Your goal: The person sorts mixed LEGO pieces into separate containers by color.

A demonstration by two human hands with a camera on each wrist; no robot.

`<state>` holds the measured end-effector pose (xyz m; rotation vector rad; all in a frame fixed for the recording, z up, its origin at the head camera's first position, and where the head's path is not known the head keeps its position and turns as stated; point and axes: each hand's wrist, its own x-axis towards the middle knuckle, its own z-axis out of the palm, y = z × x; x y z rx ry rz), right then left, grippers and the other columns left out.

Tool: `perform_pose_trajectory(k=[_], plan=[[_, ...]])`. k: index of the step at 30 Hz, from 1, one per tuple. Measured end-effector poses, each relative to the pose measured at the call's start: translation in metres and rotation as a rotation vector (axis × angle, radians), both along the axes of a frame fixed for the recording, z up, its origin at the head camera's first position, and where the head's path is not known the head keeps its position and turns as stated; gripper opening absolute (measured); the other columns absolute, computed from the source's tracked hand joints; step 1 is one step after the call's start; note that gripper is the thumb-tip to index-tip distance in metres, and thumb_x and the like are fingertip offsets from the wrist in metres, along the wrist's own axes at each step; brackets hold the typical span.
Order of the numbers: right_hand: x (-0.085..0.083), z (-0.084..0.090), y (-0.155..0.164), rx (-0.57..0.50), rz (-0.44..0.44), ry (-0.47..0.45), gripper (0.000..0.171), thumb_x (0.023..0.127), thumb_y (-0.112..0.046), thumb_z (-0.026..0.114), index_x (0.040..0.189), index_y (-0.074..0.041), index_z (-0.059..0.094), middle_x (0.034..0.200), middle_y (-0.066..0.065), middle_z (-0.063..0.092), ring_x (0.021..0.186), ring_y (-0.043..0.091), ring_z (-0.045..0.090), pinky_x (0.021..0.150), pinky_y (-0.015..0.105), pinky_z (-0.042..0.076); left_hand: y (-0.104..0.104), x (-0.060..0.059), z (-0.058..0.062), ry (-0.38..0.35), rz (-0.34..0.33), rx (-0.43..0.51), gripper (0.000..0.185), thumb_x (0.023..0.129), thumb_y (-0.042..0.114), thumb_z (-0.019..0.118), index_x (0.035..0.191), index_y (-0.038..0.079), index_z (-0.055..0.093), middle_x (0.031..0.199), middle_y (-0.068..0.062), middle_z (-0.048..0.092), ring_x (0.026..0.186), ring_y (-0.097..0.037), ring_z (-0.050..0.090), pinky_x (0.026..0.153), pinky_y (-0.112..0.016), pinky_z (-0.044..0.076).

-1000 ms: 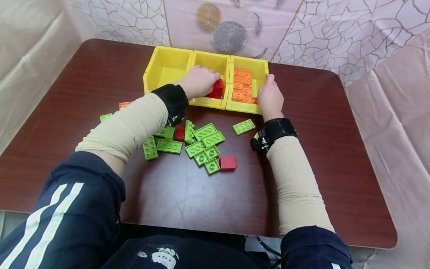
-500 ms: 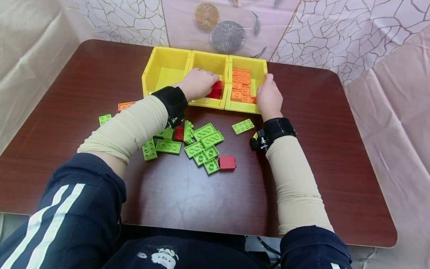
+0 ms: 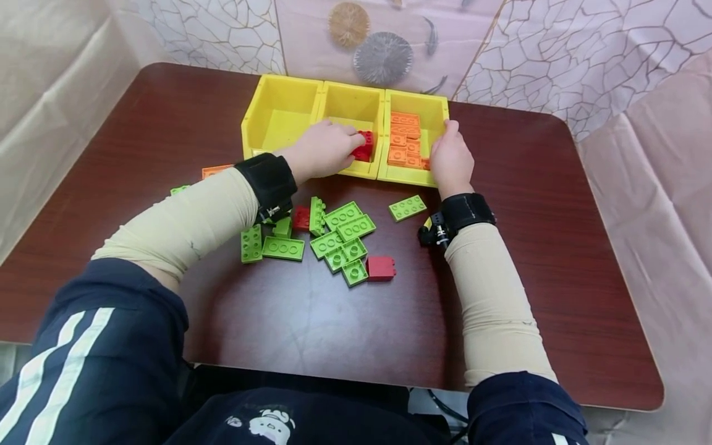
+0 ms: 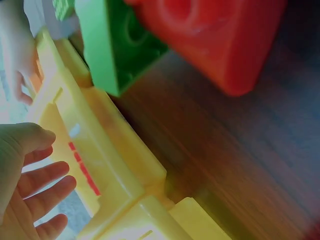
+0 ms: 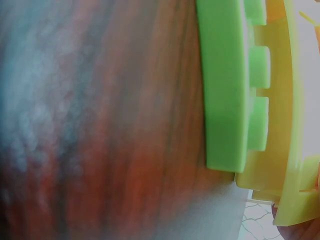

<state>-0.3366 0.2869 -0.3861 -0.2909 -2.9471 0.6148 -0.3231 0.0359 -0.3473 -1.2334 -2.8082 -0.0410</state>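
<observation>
My left hand point(image 3: 322, 150) is over the front of the middle compartment of the yellow bin point(image 3: 351, 93), beside red bricks point(image 3: 364, 146) inside it. In the left wrist view its fingers point(image 4: 47, 195) are spread and loosely bent, with nothing between them. At the outer right side of the bin, my right hand point(image 3: 452, 159) grips the wall; its fingertips are partly hidden. Several orange bricks point(image 3: 405, 139) lie in the right compartment. Close to the right wrist, a green brick point(image 3: 407, 208) lies on the table in front of the bin.
On the brown table point(image 3: 311, 321) several green bricks point(image 3: 343, 238) lie in a cluster, with a red brick point(image 3: 381, 268) at its right and another red brick point(image 3: 301, 218) among them. An orange brick point(image 3: 216, 170) shows behind the left forearm. A patterned cloth point(image 3: 423, 37) hangs behind.
My left hand has drawn back slightly to the left and toward the body, its fingers loosening beside the red bricks. My right hand stays on the bin's wall.
</observation>
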Motion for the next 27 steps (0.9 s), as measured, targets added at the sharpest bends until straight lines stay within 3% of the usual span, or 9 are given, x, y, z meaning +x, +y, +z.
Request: perform_pose_trajectory(k=[5,11,19,27], plan=[[0.0,-0.001,0.003,-0.015,-0.009,-0.017,0.045,0.101,-0.026,0.027,0.144,-0.014,0.024,0.129,0.014,0.051,0.102,0.033,0.056,0.085,0.046,0.044,-0.003,0.022,0.005,-0.026,-0.029,-0.019,0.027,0.09,0.018,0.055,0.113,0.006,0.062,0.108,-0.01,0.06,0.097,-0.031,0.058,0.085,-0.046,0.042],[0.002,-0.001,0.007,-0.023,-0.016,-0.018,0.045,0.1,-0.025,0.027,0.144,-0.014,0.024,0.129,0.014,0.051,0.103,0.033,0.055,0.086,0.047,0.043,0.004,0.053,0.008,-0.037,-0.131,-0.044,0.031,0.09,0.019,0.057,0.118,0.006,0.059,0.113,-0.01,0.062,0.102,-0.028,0.058,0.088,-0.042,0.043],[0.001,-0.001,0.007,-0.02,-0.01,-0.018,0.045,0.1,-0.025,0.027,0.144,-0.014,0.024,0.128,0.015,0.051,0.103,0.034,0.055,0.085,0.048,0.043,0.019,0.102,-0.001,-0.053,-0.317,-0.102,0.027,0.088,0.025,0.06,0.109,0.008,0.061,0.1,-0.003,0.062,0.09,-0.022,0.058,0.077,-0.036,0.043],[0.002,0.003,-0.001,-0.016,0.003,-0.013,0.046,0.1,-0.025,0.027,0.144,-0.014,0.023,0.129,0.015,0.051,0.104,0.034,0.055,0.085,0.048,0.043,0.022,0.131,-0.005,-0.049,-0.374,-0.098,0.018,0.089,0.025,0.058,0.097,0.01,0.062,0.088,-0.002,0.06,0.084,-0.023,0.059,0.077,-0.038,0.044]])
